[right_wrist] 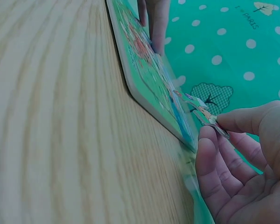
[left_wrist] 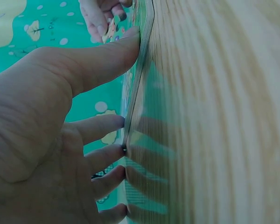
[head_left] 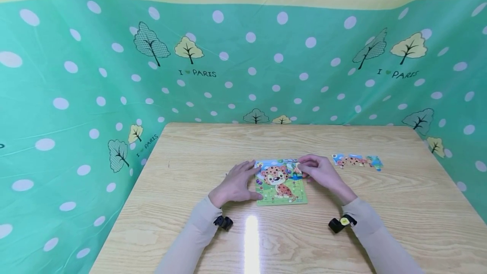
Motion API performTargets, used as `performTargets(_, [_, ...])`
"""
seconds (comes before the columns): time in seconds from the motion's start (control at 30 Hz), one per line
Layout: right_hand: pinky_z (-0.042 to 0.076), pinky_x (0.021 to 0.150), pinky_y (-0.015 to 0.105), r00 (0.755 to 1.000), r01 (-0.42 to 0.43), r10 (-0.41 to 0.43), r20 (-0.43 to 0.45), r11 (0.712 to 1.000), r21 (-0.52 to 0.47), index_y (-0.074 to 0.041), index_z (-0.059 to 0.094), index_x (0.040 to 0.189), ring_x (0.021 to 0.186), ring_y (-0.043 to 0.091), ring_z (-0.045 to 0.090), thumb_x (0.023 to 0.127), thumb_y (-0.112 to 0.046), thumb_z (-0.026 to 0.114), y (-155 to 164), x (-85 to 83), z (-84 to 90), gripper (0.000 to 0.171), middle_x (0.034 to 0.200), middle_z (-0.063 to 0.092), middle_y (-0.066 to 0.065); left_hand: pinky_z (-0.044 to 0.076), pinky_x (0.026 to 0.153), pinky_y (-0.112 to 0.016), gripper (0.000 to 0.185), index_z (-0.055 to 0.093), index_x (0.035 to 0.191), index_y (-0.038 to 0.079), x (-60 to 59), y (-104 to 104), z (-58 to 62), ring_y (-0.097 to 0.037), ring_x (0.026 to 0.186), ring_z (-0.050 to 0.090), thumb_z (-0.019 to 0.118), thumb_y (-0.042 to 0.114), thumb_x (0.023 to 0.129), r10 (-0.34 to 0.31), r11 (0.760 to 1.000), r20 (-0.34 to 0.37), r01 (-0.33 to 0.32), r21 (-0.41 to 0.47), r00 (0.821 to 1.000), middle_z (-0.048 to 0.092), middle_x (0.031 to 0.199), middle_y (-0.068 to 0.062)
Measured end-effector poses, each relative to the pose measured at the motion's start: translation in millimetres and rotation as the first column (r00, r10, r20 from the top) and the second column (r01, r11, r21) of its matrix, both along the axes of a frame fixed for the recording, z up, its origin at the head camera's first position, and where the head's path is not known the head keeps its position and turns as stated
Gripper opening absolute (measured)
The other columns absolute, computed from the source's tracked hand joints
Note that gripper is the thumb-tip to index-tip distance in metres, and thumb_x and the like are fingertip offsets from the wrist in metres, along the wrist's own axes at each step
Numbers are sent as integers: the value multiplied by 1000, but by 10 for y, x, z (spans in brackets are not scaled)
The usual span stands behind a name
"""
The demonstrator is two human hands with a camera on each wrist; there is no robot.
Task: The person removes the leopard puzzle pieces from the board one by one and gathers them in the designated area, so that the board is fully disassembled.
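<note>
A square jigsaw puzzle [head_left: 282, 189] with a spotted cartoon leopard lies flat on the table in the head view. My left hand [head_left: 236, 184] rests at its left side, fingers spread, the thumb [left_wrist: 107, 58] over the board's edge and the other fingertips down by the tabletop. Between thumb and fingers, my right hand [head_left: 321, 172] pinches a small puzzle piece [right_wrist: 206, 114], which is tilted above the board's upper right corner. The piece's printed face shows in the right wrist view; in the head view the fingers partly cover it.
Several joined or overlapping puzzle pieces [head_left: 355, 161] lie to the right on the wooden table [head_left: 190, 147]. A green dotted cloth [head_left: 251, 54] hangs behind the table and along its sides. Each wrist wears a black strap with a camera.
</note>
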State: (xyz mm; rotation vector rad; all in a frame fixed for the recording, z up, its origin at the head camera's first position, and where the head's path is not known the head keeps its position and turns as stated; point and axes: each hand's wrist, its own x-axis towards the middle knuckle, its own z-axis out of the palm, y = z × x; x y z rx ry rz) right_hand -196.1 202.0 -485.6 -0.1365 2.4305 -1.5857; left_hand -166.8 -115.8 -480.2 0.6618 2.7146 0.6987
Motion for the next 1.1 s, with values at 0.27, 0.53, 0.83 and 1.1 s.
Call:
performTargets(0.27, [65,69,30,1000,23,-23,19,1000,8,1,65,135,86,20,70,103,-22,71,109,44,55,40,106,76,17,14,136,-60,100,42,165,15,6,3,5,-37,165,21,87,51,83,2,1000,5,-2,-2,1000,25,178,-11])
performTargets(0.53, [66,72,30,999,35,-35,17,999,15,2,64,135,87,19,70,104,-22,70,216,52,45,40,107,75,18,14,136,-59,99,42,165,15,11,3,11,-37,165,20,87,51,84,3,1000,12,-3,1,1000,25,178,-11])
performTargets(0.83, [67,73,30,999,49,-49,8,998,27,3,61,138,87,17,71,105,-23,69,338,82,43,43,110,75,20,14,136,-59,100,42,165,15,8,4,-2,-37,165,20,87,52,83,0,1000,12,0,-5,1000,24,178,-11])
performTargets(1.1, [66,72,31,998,58,-58,2,998,34,3,61,139,85,13,71,106,-23,68,453,97,55,43,112,75,20,13,136,-60,100,42,165,15,1,2,0,-38,165,21,87,52,83,-1,1000,9,1,3,1000,25,178,-11])
